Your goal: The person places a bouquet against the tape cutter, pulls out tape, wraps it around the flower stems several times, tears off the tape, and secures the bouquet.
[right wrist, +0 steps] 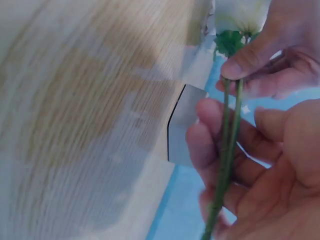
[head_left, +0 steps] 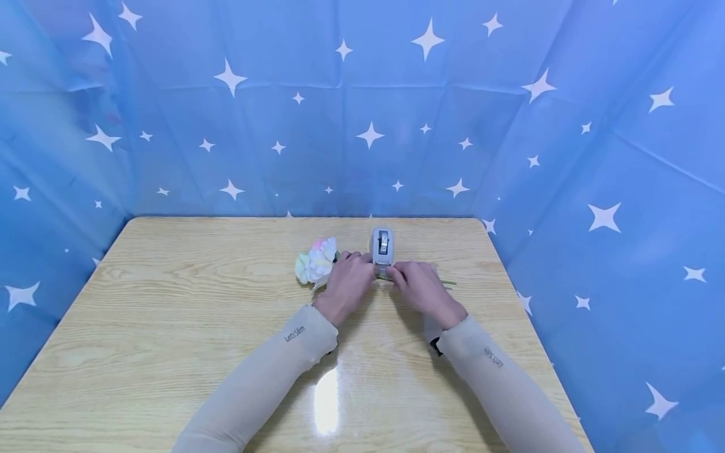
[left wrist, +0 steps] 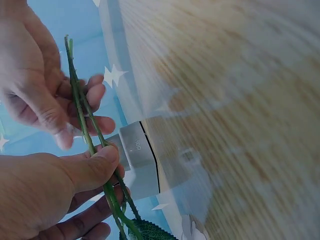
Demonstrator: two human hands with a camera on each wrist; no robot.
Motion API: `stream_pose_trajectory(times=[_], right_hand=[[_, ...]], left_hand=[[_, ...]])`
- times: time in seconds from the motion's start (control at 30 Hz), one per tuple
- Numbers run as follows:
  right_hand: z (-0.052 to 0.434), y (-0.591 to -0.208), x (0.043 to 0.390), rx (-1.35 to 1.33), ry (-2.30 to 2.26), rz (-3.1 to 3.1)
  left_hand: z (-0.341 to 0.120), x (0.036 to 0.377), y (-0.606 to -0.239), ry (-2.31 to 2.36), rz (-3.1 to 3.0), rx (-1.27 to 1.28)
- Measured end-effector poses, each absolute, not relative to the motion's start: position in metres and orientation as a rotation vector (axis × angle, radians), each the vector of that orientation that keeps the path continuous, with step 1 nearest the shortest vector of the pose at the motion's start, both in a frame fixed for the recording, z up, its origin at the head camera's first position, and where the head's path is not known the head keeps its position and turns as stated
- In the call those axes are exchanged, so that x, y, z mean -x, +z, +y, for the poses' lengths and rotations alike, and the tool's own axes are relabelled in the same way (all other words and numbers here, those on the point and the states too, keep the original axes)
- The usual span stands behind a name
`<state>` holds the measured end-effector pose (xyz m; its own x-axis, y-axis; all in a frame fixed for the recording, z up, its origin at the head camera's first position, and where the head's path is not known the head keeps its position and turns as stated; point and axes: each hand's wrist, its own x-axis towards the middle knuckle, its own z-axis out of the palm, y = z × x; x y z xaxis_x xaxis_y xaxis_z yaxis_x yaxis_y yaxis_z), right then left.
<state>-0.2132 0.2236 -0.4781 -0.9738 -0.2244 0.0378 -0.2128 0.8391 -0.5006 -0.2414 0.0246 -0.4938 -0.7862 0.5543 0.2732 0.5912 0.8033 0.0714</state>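
Near the wooden table's (head_left: 170, 352) far edge, left hand (head_left: 348, 281) pinches two thin green flower stems (left wrist: 85, 127) together; right hand (head_left: 419, 286) curls round them, beside the grey tape dispenser (head_left: 382, 245), apparently aligned for binding.

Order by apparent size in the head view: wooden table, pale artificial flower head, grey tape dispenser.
1. Wooden table, by far the largest.
2. Pale artificial flower head.
3. Grey tape dispenser, only slightly smaller; this ranking is unsure.

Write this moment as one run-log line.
left hand: pinches flower stems | right hand: holds stems | tape dispenser: behind hands | table
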Motion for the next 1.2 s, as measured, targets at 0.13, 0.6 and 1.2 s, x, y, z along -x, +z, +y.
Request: stream_pose_trajectory(times=[0.13,0.6,1.2], right_hand=[[0.226,-0.48,0.217,0.327,-0.899,2.88],[0.228,-0.489,0.225,0.344,-0.919,2.846],[0.226,-0.497,0.228,0.372,-0.886,2.915]], left_hand=[[0.024,0.241,-0.494,-0.211,-2.745,0.888],[0.021,0.242,-0.491,-0.163,-2.751,0.864],[0.01,0.231,-0.492,-0.262,-2.605,0.837]])
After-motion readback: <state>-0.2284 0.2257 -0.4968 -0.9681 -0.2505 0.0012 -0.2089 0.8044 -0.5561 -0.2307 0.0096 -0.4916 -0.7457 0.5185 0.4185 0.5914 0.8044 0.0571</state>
